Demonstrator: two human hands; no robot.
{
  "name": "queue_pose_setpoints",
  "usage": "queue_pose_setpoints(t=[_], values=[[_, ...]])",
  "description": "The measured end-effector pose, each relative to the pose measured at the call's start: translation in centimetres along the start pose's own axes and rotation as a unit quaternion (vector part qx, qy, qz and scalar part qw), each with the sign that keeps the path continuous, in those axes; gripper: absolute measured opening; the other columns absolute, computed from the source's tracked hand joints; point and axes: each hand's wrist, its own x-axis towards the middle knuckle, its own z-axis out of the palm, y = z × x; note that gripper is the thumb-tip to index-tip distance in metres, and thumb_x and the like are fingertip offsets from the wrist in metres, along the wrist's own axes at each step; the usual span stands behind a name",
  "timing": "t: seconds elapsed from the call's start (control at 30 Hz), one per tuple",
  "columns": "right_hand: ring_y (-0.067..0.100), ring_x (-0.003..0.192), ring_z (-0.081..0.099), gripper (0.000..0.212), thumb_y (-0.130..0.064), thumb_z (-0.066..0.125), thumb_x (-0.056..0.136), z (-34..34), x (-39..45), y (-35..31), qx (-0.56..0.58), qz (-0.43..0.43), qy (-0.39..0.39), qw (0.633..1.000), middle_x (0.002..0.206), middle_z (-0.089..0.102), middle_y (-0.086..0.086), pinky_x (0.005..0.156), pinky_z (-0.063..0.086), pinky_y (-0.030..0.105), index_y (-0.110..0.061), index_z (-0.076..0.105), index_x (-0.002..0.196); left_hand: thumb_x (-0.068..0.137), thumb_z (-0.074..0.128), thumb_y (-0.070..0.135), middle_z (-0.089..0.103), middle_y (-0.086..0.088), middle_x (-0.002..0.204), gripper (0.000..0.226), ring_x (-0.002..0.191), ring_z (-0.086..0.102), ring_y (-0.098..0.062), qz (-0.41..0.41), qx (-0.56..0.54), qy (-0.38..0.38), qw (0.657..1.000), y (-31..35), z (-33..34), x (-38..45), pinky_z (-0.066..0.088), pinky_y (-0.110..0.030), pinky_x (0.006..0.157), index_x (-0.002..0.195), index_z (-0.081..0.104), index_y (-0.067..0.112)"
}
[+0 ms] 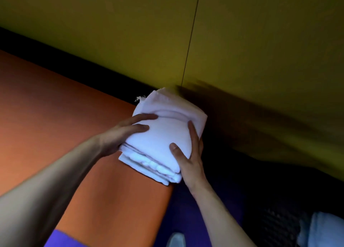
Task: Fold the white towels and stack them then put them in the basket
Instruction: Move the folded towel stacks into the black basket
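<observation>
Head: towel stack (pixel 163 135) between hands (pixel 188 159)

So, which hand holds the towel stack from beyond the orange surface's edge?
The right hand, over the dark area; the left hand holds the towel stack above the orange surface.

Looks like an indoor room, kind unclear. Orange flat surface (pixel 55 116) butted against olive-yellow panelled wall (pixel 242 41) with a thin vertical seam (pixel 191 36). Dim lighting, dark floor area lower right, dark meshed object (pixel 279 226) there, blurred.
</observation>
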Motion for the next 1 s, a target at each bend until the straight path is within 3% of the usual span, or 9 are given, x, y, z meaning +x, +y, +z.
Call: queue_pose_setpoints(t=[0.13,0.27,0.47,0.63,0.77,0.87,1.0], values=[[0.006,0.141,0.033,0.076,-0.063,0.066,0.073,-1.0,-0.2,0.7,-0.014,-0.022,-0.013,1.0,0.155,0.023,-0.019,0.112,0.042,0.034,-0.068,0.03,0.14,0.095,0.058,0.019,0.055,0.024,0.141,0.044,0.13,0.051,-0.001,0.034,0.015,0.024,0.999,-1.6,1.5,-1.7,0.038,-0.033,0.112,0.133,0.059,0.042],[0.0,0.141,0.032,0.069,-0.059,0.063,0.078,-2.8,-1.4,1.0,-0.052,-0.048,-0.033,0.997,0.155,0.028,-0.017,0.112,0.035,0.022,-0.06,0.038,0.142,0.092,0.065,0.025,0.05,0.022,0.147,0.051,0.137,0.047,-0.006,0.034,-0.045,0.054,0.997,-4.2,4.6,-5.5,0.036,-0.041,0.115,0.139,0.054,0.042],[-0.003,0.144,0.026,0.07,-0.057,0.066,0.077,-4.6,-5.8,3.3,-0.055,-0.036,-0.084,0.994,0.155,0.023,-0.016,0.118,0.03,0.026,-0.06,0.039,0.141,0.091,0.058,0.016,0.06,0.012,0.141,0.046,0.133,0.054,-0.011,0.008,-0.143,0.116,0.983,-8.2,8.6,-9.8,0.04,-0.039,0.108,0.131,0.064,0.037],[-0.002,0.145,0.022,0.076,-0.057,0.07,0.075,-5.0,-4.9,3.6,-0.018,-0.035,-0.122,0.992,0.155,0.02,-0.019,0.117,0.029,0.026,-0.064,0.034,0.141,0.093,0.052,0.024,0.066,0.005,0.134,0.04,0.123,0.063,-0.019,-0.009,-0.143,0.127,0.981,-6.9,8.8,-8.5,0.052,-0.037,0.099,0.13,0.064,0.035],[0.003,0.144,0.028,0.073,-0.048,0.072,0.074,-6.3,-5.2,3.6,0.01,-0.044,-0.111,0.993,0.154,0.026,-0.013,0.119,0.032,0.032,-0.062,0.041,0.138,0.09,0.056,0.025,0.065,0.001,0.135,0.046,0.123,0.063,-0.027,-0.009,-0.137,0.157,0.978,-6.0,11.5,-9.9,0.046,-0.047,0.104,0.133,0.061,0.039],[0.0,0.141,0.032,0.071,-0.042,0.073,0.074,-9.6,-7.4,3.9,0.017,-0.048,-0.109,0.993,0.152,0.032,-0.015,0.116,0.032,0.023,-0.061,0.046,0.137,0.089,0.06,0.022,0.062,0.007,0.138,0.047,0.128,0.058,-0.021,0.014,-0.123,0.176,0.977,-5.5,15.7,-11.8,0.04,-0.047,0.11,0.134,0.061,0.037],[-0.005,0.14,0.033,0.072,-0.042,0.074,0.073,-19.4,-13.0,6.3,0.012,-0.049,-0.098,0.994,0.152,0.034,-0.017,0.116,0.03,0.02,-0.059,0.046,0.138,0.084,0.068,0.022,0.063,0.008,0.137,0.051,0.13,0.057,-0.017,0.022,-0.101,0.162,0.981,-5.5,26.4,-13.7,0.039,-0.046,0.112,0.133,0.062,0.036]])
